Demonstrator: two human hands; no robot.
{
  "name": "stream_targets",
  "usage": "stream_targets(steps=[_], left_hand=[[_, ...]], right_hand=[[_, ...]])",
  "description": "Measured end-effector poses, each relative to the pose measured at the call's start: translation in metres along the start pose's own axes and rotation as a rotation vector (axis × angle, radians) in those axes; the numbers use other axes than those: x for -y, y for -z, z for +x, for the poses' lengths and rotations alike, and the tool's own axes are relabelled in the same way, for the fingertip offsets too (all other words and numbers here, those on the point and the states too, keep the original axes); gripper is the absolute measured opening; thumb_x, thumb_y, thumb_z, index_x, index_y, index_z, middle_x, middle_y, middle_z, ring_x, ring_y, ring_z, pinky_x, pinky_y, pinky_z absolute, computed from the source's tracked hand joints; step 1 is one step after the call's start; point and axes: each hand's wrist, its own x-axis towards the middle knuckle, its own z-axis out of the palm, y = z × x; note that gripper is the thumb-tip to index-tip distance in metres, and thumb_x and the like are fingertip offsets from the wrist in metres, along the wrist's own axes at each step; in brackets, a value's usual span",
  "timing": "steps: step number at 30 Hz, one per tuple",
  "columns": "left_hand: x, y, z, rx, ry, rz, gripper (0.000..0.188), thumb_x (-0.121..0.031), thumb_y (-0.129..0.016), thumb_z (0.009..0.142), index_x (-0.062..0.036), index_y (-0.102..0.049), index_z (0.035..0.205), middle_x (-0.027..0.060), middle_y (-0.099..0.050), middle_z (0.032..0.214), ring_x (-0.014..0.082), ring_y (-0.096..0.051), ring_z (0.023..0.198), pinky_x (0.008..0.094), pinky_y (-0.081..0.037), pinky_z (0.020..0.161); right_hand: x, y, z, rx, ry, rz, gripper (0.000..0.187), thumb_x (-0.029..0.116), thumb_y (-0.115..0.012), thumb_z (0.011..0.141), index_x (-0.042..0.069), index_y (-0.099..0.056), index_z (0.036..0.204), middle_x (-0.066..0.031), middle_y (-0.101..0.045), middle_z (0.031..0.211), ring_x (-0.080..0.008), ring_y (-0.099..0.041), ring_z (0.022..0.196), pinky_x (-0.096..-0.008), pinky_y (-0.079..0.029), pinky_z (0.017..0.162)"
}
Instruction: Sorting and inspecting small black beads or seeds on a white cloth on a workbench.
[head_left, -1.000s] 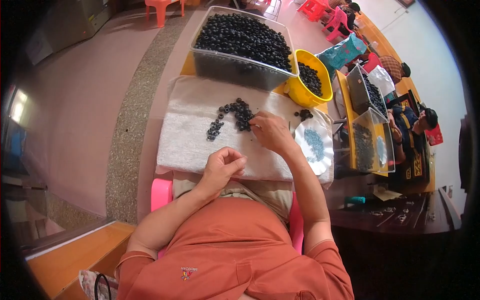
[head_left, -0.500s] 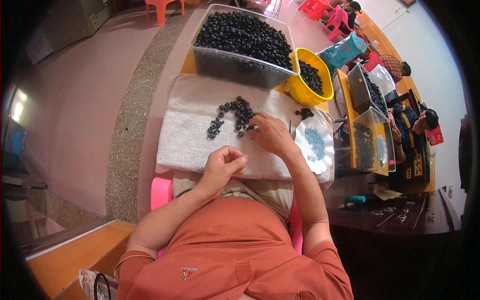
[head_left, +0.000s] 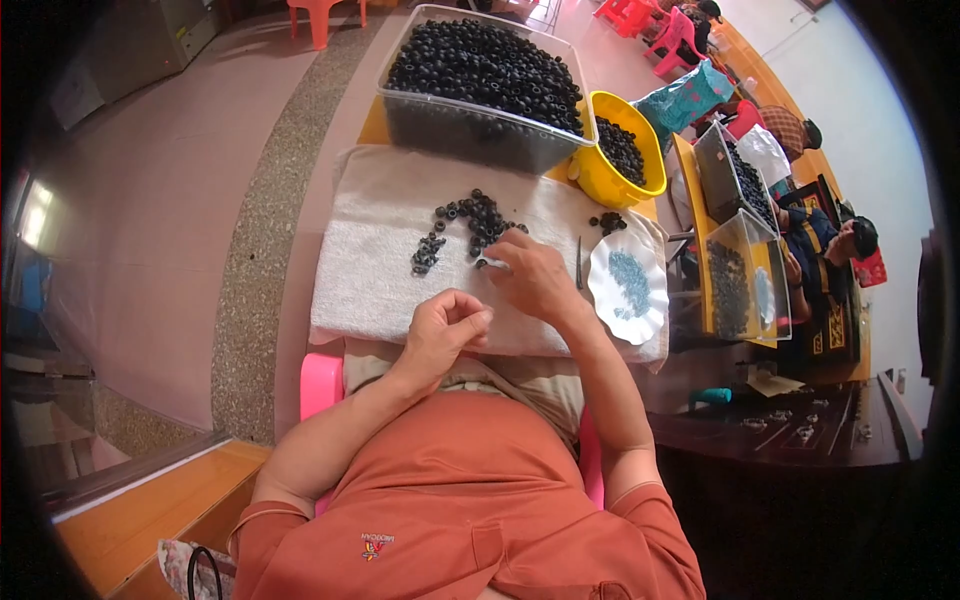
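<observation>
A loose pile of small black rings (head_left: 470,222) lies on a white towel (head_left: 380,270) in front of me. My right hand (head_left: 532,278) rests on the towel at the near right edge of the pile. Its fingertips pinch a small pale piece (head_left: 491,263) right beside the rings. My left hand (head_left: 447,330) hovers at the towel's near edge with thumb and fingers curled together; nothing shows inside it. Beyond the towel stands a clear bin (head_left: 478,90) full of black rings.
A yellow bowl (head_left: 618,160) of black rings sits at the far right, with a few loose rings (head_left: 607,222) below it. A white scalloped plate (head_left: 628,285) holds small blue parts, with tweezers (head_left: 578,265) beside it. Other people sit at tables at the right.
My right hand has slid a little toward me along the pile's right edge. My left hand has stayed in place with its fingers curled.
</observation>
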Motion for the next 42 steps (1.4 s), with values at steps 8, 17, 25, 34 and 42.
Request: stream_targets(steps=[8, 17, 25, 34, 42], left_hand=[[-0.001, -0.001, 0.001, -0.001, 0.009, 0.005, 0.012, -0.01, -0.066, 0.091, -0.0031, -0.061, 0.098, 0.0036, -0.064, 0.089, 0.0087, -0.061, 0.077, 0.0251, -0.056, 0.071], [-0.003, -0.003, 0.001, -0.012, 0.01, 0.014, 0.013, -0.012, -0.067, 0.091, -0.0034, -0.06, 0.098, 0.0029, -0.064, 0.087, 0.0083, -0.061, 0.077, 0.0245, -0.055, 0.07], [-0.002, -0.005, -0.001, -0.096, -0.019, -0.036, 0.014, -0.012, -0.065, 0.092, -0.0036, -0.059, 0.101, 0.0031, -0.063, 0.084, 0.01, -0.062, 0.076, 0.0252, -0.055, 0.07], [-0.003, 0.0, 0.002, 0.074, 0.067, -0.193, 0.011, -0.01, -0.063, 0.093, -0.0041, -0.06, 0.102, 0.0034, -0.064, 0.094, 0.0119, -0.063, 0.085, 0.0289, -0.055, 0.075], [-0.01, 0.001, 0.001, 0.075, 0.111, -0.189, 0.012, -0.004, -0.064, 0.091, -0.0026, -0.058, 0.101, 0.0069, -0.065, 0.092, 0.0125, -0.065, 0.083, 0.0257, -0.055, 0.074]], right_hand=[[0.004, -0.01, -0.002, 0.06, -0.014, -0.143, 0.018, 0.024, -0.064, 0.086, 0.008, -0.064, 0.094, -0.0102, -0.06, 0.091, -0.0309, -0.064, 0.083, -0.0424, -0.052, 0.072], [0.005, -0.004, -0.012, 0.105, -0.014, -0.129, 0.015, 0.015, -0.064, 0.085, 0.005, -0.066, 0.096, -0.0125, -0.063, 0.096, -0.033, -0.063, 0.087, -0.0402, -0.051, 0.075], [0.012, 0.007, -0.031, 0.021, -0.066, 0.393, 0.017, 0.006, -0.073, 0.079, 0.003, -0.066, 0.094, -0.009, -0.063, 0.085, -0.0208, -0.062, 0.075, -0.032, -0.05, 0.069], [0.026, 0.003, -0.048, 0.002, -0.031, 0.554, 0.021, 0.009, -0.08, 0.076, 0.003, -0.063, 0.087, -0.0049, -0.06, 0.075, -0.0129, -0.057, 0.067, -0.0274, -0.047, 0.061], [0.023, 0.003, -0.05, 0.014, -0.022, 0.565, 0.025, 0.014, -0.082, 0.075, 0.004, -0.062, 0.086, -0.0063, -0.061, 0.076, -0.0147, -0.058, 0.067, -0.029, -0.048, 0.061]])
